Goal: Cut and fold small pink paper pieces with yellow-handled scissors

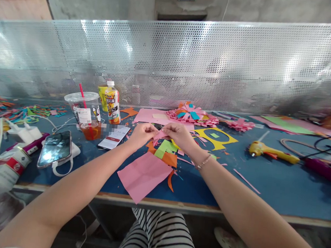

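Observation:
Over the middle of the blue table, my left hand (142, 134) and my right hand (179, 136) meet with fingertips pinched on a small piece of pink paper (159, 136). The paper's exact shape is partly covered by my fingers. Just below my hands lie green paper scraps (166, 148) and orange paper scraps (168, 159). A creased pink paper sheet (145, 175) lies nearer me, one corner poking over the table's front edge. Behind my right hand rests a pink paper flower (192, 114) with blue and orange pieces at its centre.
To the left stand a drink cup (85, 113) with a red straw and a bottle (113, 103); phones (55, 149) and cables lie nearby. Cut yellow paper (228, 139) and a yellow glue gun (273, 152) lie to the right. A perforated metal panel (182, 63) borders the back.

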Demonstrator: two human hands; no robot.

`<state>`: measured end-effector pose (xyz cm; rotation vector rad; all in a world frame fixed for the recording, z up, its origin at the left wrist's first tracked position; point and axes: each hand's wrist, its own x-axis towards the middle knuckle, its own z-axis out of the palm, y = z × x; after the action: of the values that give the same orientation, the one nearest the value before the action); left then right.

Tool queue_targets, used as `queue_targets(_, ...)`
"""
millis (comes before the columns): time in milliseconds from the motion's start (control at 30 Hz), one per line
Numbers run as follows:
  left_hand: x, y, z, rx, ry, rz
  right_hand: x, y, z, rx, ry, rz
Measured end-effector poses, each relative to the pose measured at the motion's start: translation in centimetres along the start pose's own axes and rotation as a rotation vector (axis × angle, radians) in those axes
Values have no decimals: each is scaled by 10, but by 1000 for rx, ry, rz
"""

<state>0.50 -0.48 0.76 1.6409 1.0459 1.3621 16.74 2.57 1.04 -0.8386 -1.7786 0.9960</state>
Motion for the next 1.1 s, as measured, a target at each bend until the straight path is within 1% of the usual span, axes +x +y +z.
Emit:
queue_targets(67,-1,1,1,-3,-3,-18,-1,-4,1,-36,-11,-15)
queue_targets(167,-2,0,0,28,-35,-9,-2,-6,1,-73,-25,-46)
queue_targets(267,-1,0,-1,34,-64,-32,-2,-5,2,-53,-19,-42)
queue_targets(500,-2,9,1,7,23,-26,-2,-5,6,137,9,23)
queue_targets(667,-4,13,1,-30,32,-44,-4,-5,6,140,38,-8)
queue_targets(800,-3,10,2,-25,8,-7,-5,-7,3,30,99,-107)
queue_targets(900,-2,6,1,61,18,62,-6,-10,0,-114,144,-181)
queue_targets(967,-1,3,0,188,54,132,-8,-13,-1,-251,183,-258)
queue_targets(1033,-1,1,-2,298,120,186,-10,-16,-1,-358,221,-368)
queue_targets(1067,-1,1,-3,311,149,183,-11,-17,-1,-388,237,-423)
queue_targets(1100,-1,1,-3,279,165,149,-12,-18,-1,-401,253,-472)
